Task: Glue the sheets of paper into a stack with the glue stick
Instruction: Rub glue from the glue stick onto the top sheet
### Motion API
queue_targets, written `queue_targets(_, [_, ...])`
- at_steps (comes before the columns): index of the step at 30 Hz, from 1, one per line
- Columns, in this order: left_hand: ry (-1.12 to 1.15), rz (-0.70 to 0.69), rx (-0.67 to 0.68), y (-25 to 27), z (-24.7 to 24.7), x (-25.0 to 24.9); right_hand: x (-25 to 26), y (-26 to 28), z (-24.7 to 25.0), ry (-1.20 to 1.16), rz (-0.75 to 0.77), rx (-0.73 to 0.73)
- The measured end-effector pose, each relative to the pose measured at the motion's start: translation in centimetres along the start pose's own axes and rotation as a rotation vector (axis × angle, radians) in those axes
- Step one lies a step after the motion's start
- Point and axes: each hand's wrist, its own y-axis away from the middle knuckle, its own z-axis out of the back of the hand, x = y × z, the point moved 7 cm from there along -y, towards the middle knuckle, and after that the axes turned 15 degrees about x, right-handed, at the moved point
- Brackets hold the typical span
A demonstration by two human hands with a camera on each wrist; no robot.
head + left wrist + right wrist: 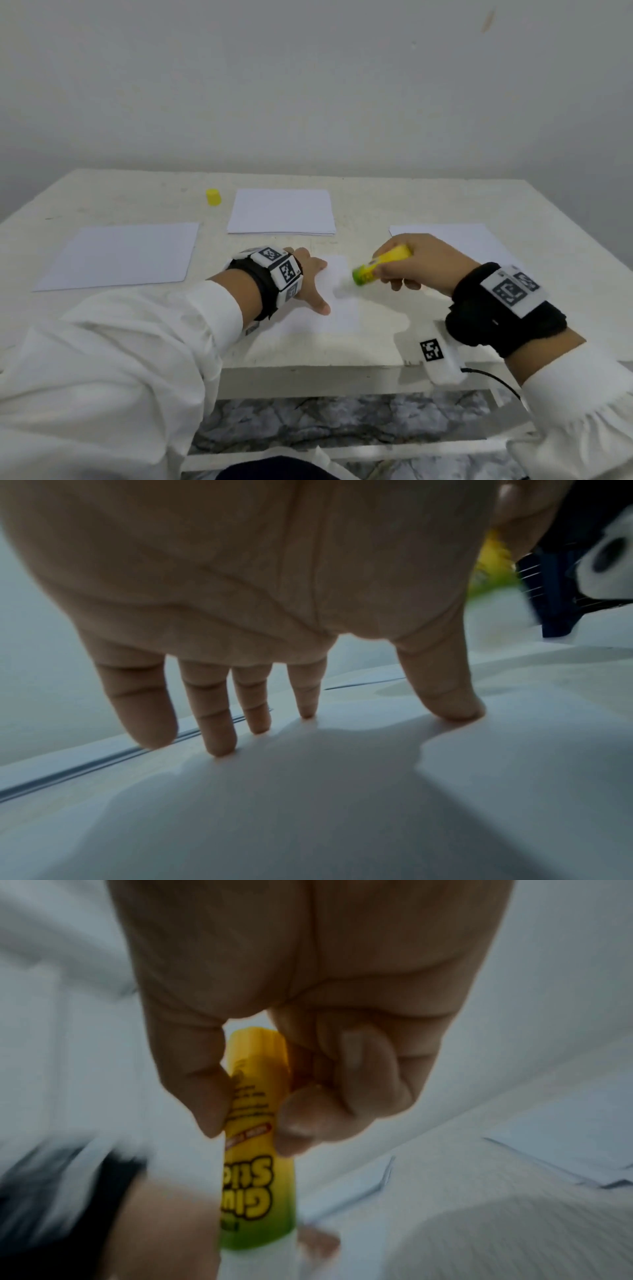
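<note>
A white sheet point(339, 301) lies near the table's front edge. My left hand point(313, 286) presses it flat with straight, spread fingers point(219, 731). My right hand point(411, 263) grips a yellow and green glue stick point(380, 265), tilted with its white tip down on the sheet. In the right wrist view the thumb and fingers pinch the glue stick point(257, 1123) round its yellow upper part, and the picture is blurred. The glue stick point(493, 558) shows faintly behind my left thumb.
A stack of white sheets point(282, 212) lies at the back centre. Single sheets lie at the left point(120, 255) and at the right point(455, 234). A yellow cap point(213, 197) stands at the back left. The white table point(102, 192) ends close to my body.
</note>
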Motion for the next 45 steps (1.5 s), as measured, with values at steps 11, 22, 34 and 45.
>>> queue_targets(11, [0.115,-0.057,-0.088,0.5,-0.2,0.5,-2.7,-7.6,2.8,-0.291,-0.024,-0.261])
queue_targets(22, [0.116,-0.043,-0.131,1.2,-0.5,1.1,-3.7,-8.4,1.8,0.020,-0.269,-0.213])
queue_targets(34, [0.068,-0.078,-0.041,1.7,-1.9,1.1,-3.7,-5.3,0.4,0.132,-0.548,-0.155])
queue_targets(45, [0.271,0.038,-0.177,6.1,-2.0,14.7,13.4,-11.6,-9.8,0.549,-0.146,0.164])
